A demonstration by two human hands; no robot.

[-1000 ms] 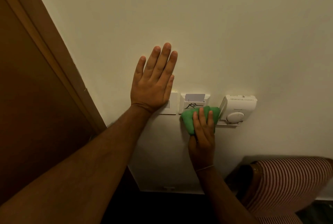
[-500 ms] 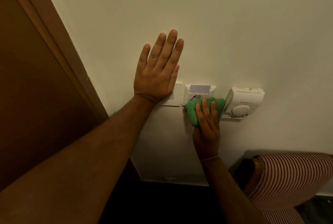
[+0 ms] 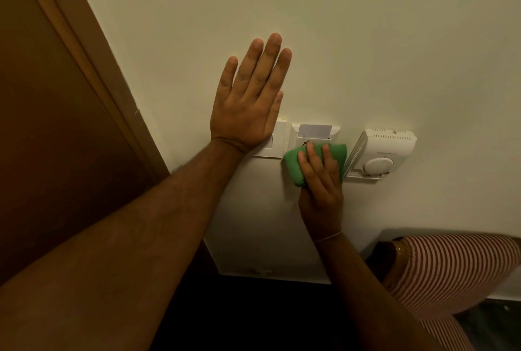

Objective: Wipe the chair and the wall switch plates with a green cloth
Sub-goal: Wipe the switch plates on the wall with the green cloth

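My right hand (image 3: 320,184) presses a folded green cloth (image 3: 293,163) against the lower part of a white key-card switch plate (image 3: 314,133) on the cream wall; a card sits in its top slot. My left hand (image 3: 251,102) lies flat on the wall, fingers together and pointing up, its heel covering most of a white light switch plate (image 3: 277,139) just left of the card plate. A red-and-white striped chair (image 3: 451,269) shows at the lower right, below the plates.
A white thermostat (image 3: 382,151) with a round dial is mounted right of the cloth, nearly touching it. A brown wooden door and frame (image 3: 70,96) fill the left side. Dark floor lies below the wall's base.
The view shifted slightly, so wall and plates sit a little lower and to the right than half a second ago. The cloth stays on the card plate; my left hand stays flat.
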